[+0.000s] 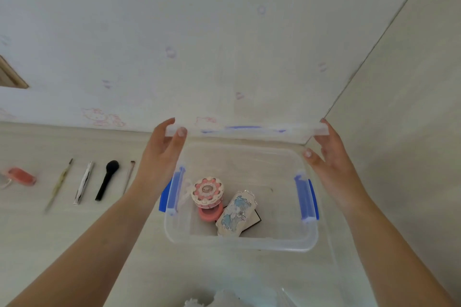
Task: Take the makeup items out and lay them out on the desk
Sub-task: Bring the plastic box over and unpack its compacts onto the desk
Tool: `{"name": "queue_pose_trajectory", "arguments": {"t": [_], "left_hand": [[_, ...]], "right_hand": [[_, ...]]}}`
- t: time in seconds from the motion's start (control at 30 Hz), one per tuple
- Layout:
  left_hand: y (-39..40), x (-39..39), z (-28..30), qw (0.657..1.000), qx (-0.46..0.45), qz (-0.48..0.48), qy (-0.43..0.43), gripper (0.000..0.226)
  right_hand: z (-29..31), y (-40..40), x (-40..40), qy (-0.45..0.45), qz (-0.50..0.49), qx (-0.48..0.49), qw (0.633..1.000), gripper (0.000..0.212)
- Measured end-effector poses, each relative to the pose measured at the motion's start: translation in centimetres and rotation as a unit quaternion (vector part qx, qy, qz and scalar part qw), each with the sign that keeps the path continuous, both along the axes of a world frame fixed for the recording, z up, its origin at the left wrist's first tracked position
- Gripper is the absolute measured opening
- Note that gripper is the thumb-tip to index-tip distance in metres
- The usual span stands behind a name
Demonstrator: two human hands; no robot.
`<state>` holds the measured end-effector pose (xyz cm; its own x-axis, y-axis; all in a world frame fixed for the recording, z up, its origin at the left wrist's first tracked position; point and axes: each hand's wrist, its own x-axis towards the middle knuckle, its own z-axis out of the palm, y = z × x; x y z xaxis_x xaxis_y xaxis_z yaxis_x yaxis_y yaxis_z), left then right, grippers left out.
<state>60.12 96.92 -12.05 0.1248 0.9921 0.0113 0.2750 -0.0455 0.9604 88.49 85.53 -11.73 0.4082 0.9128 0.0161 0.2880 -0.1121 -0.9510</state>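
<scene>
A clear plastic box point(239, 242) with blue side latches stands on the pale desk point(74, 232). Inside lie a round pink-and-cream compact point(207, 190), a pink round case point(210, 214) under it, and a decorated blue-and-cream palette point(235, 212) leaning over something dark. My left hand point(162, 154) and my right hand point(329, 157) hold the two ends of the clear lid point(247, 129), lifted above the far side of the box. To the left lie a thin brush point(58, 185), a white-and-black stick point(83, 182), a black powder brush point(107, 179), a slim brush point(129, 177) and a red item point(22, 176).
A wall with faint cartoon stickers point(102, 117) rises right behind the desk, and a second wall closes the right side. Something white and blurry point(224, 299) sits at the bottom edge. A wooden frame corner point(12, 77) shows at far left.
</scene>
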Motion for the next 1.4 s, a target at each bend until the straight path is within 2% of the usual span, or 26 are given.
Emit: {"name": "queue_pose_trajectory", "arguments": {"t": [0.1, 0.23, 0.37, 0.47, 0.53, 0.8, 1.0, 1.1, 1.2, 1.27, 1.33, 1.4], "left_hand": [[2.7, 1.8, 0.2, 0.999, -0.039, 0.006, -0.029, 0.083], [5.2, 3.4, -0.2, 0.997, -0.073, -0.005, -0.023, 0.106], [7.2, 4.0, -1.5, 0.995, -0.098, 0.001, 0.019, 0.096], [8.4, 3.7, -3.0, 0.991, -0.122, -0.016, 0.044, 0.072], [9.0, 3.5, -4.0, 0.989, -0.138, -0.026, 0.052, 0.063], [10.6, 3.7, -6.0, 0.966, -0.250, -0.047, 0.046, 0.056], [10.5, 3.6, -6.5, 0.953, -0.293, -0.037, 0.069, 0.070], [10.6, 3.5, -6.6, 0.953, -0.297, -0.037, 0.055, 0.069], [10.5, 3.5, -6.6, 0.957, -0.278, -0.060, 0.058, 0.053], [10.0, 3.8, -6.3, 0.963, -0.239, -0.059, 0.106, 0.059], [9.0, 3.9, -5.2, 0.972, -0.104, -0.052, 0.205, 0.064], [7.2, 3.7, -3.5, 0.966, 0.078, -0.055, 0.239, 0.057]], "right_hand": [[-0.2, 2.4, 0.5, 0.022, -0.016, -0.002, 1.000, 0.076], [-1.2, 5.2, 1.1, 0.027, -0.030, -0.038, 0.998, 0.064], [-2.5, 7.0, 2.1, 0.018, -0.037, -0.085, 0.996, 0.066], [-3.3, 7.8, 2.7, 0.007, -0.040, -0.128, 0.991, 0.065], [-3.7, 8.2, 3.0, 0.003, -0.034, -0.162, 0.986, 0.065], [-5.4, 9.5, 3.9, -0.020, -0.036, -0.287, 0.957, 0.071], [-6.6, 9.7, 4.2, 0.003, -0.043, -0.295, 0.954, 0.072], [-6.9, 10.0, 4.5, -0.011, -0.044, -0.306, 0.951, 0.075], [-7.0, 10.0, 4.6, -0.016, -0.041, -0.321, 0.946, 0.075], [-6.6, 9.7, 4.3, -0.041, -0.050, -0.294, 0.954, 0.074], [-5.7, 8.7, 3.7, -0.110, -0.076, -0.187, 0.973, 0.067], [-3.9, 7.6, 2.3, -0.177, -0.076, -0.023, 0.981, 0.049]]}}
